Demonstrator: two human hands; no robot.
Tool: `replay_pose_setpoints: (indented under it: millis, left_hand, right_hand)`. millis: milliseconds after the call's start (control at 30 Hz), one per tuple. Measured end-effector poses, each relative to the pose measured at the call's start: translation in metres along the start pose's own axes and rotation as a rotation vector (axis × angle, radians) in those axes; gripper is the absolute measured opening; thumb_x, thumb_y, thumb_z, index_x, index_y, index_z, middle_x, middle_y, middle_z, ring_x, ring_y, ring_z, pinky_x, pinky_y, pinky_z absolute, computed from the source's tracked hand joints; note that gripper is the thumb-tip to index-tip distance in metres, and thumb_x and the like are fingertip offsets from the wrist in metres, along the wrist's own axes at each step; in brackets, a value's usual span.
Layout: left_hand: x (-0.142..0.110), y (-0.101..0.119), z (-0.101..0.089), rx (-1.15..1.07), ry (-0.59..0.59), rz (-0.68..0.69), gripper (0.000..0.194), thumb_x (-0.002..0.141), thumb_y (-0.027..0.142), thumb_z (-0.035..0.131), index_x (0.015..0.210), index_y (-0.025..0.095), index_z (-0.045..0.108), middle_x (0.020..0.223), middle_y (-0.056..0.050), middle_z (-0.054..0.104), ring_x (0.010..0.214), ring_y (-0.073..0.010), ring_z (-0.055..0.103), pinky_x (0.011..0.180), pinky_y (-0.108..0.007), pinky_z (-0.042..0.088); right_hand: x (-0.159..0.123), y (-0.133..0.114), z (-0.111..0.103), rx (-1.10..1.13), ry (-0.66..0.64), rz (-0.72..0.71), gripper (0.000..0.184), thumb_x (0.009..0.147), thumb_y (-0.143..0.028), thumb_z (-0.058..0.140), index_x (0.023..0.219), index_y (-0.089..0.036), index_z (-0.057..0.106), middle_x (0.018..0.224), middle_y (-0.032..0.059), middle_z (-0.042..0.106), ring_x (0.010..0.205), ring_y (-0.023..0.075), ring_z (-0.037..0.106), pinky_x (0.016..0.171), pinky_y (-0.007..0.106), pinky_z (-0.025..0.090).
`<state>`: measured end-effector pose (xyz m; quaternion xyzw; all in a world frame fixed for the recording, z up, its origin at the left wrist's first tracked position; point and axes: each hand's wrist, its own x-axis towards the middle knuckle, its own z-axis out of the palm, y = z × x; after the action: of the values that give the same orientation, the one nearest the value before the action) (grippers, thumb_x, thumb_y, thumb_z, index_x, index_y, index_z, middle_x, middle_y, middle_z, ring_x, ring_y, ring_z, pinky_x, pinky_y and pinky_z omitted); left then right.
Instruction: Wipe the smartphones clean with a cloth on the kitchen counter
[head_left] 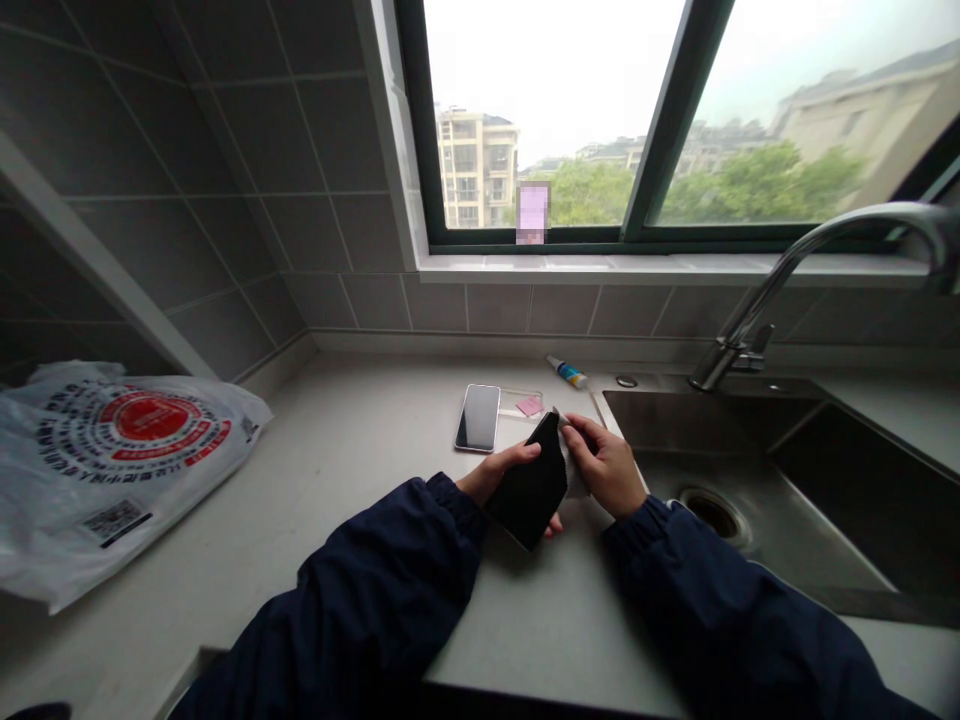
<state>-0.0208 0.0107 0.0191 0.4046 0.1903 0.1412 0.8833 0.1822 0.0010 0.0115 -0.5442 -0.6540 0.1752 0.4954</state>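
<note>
In the head view, my left hand [504, 474] is closed around a flat black rectangular thing [529, 492], tilted above the counter. The thumb lies on its dark face and fingertips show past its lower right edge. My right hand [604, 464] pinches a thin whitish sheet [576, 480], perhaps tissue or cloth, against the right edge of the black thing. Most of that sheet is hidden behind the fingers and the black thing. Just beyond my hands lie a phone [478, 418] with a dark screen and a clear phone case [517, 396] with a pink slip [529, 405] on it.
A small blue-and-yellow tube [567, 372] lies near the back wall. To the right is a steel sink [802, 570] with a curved chrome tap [757, 290]. A white plastic bag [127, 470] with red print occupies the left counter [315, 430]. A window stands behind.
</note>
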Motion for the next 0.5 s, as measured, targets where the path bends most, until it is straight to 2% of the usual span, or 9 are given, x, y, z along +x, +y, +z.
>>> replay_pose_setpoints:
  millis: [100, 233, 300, 400, 500]
  left_hand:
    - [-0.0008, 0.0012, -0.0009, 0.021, -0.027, -0.061, 0.071, 0.074, 0.073, 0.063, 0.098, 0.006, 0.065, 0.082, -0.021, 0.073, 0.075, -0.0277, 0.073, 0.072, -0.035, 0.057]
    - [0.0009, -0.0007, -0.0022, 0.029, -0.025, -0.042, 0.072, 0.075, 0.072, 0.063, 0.102, 0.006, 0.062, 0.081, -0.021, 0.073, 0.074, -0.0278, 0.073, 0.071, -0.035, 0.058]
    - [0.0029, -0.0029, -0.0028, 0.036, -0.031, 0.008, 0.067, 0.080, 0.068, 0.061, 0.109, 0.008, 0.057, 0.081, -0.019, 0.073, 0.073, -0.0297, 0.073, 0.068, -0.037, 0.058]
    - [0.0063, -0.0060, -0.0034, 0.008, -0.017, 0.152, 0.060, 0.084, 0.060, 0.061, 0.124, 0.017, 0.046, 0.083, -0.012, 0.072, 0.071, -0.0324, 0.074, 0.063, -0.042, 0.058]
    - [0.0077, -0.0058, -0.0038, -0.034, 0.025, 0.212, 0.065, 0.082, 0.058, 0.065, 0.128, 0.019, 0.041, 0.084, -0.008, 0.071, 0.072, -0.0340, 0.074, 0.063, -0.044, 0.059]
  right_hand:
    - [-0.0001, 0.0008, 0.0006, 0.030, -0.047, -0.017, 0.041, 0.095, -0.050, 0.056, 0.120, -0.022, 0.072, 0.120, 0.0101, 0.076, 0.113, 0.0298, 0.071, 0.101, 0.045, 0.054]
    - [0.0008, 0.0006, 0.0007, 0.054, -0.080, -0.027, 0.041, 0.096, -0.048, 0.054, 0.123, -0.022, 0.070, 0.124, 0.0096, 0.074, 0.118, 0.0289, 0.068, 0.106, 0.045, 0.051]
    - [0.0011, 0.0003, 0.0006, 0.056, -0.074, -0.019, 0.042, 0.095, -0.049, 0.055, 0.122, -0.021, 0.070, 0.123, 0.0098, 0.075, 0.117, 0.0290, 0.069, 0.105, 0.045, 0.051]
    - [0.0009, -0.0005, 0.0004, 0.039, -0.048, 0.008, 0.042, 0.094, -0.050, 0.056, 0.120, -0.021, 0.071, 0.118, 0.0103, 0.076, 0.112, 0.0297, 0.071, 0.101, 0.045, 0.053]
    - [0.0006, -0.0018, 0.0001, 0.020, -0.025, 0.036, 0.044, 0.093, -0.051, 0.056, 0.120, -0.020, 0.071, 0.116, 0.0113, 0.077, 0.107, 0.0303, 0.072, 0.096, 0.045, 0.054]
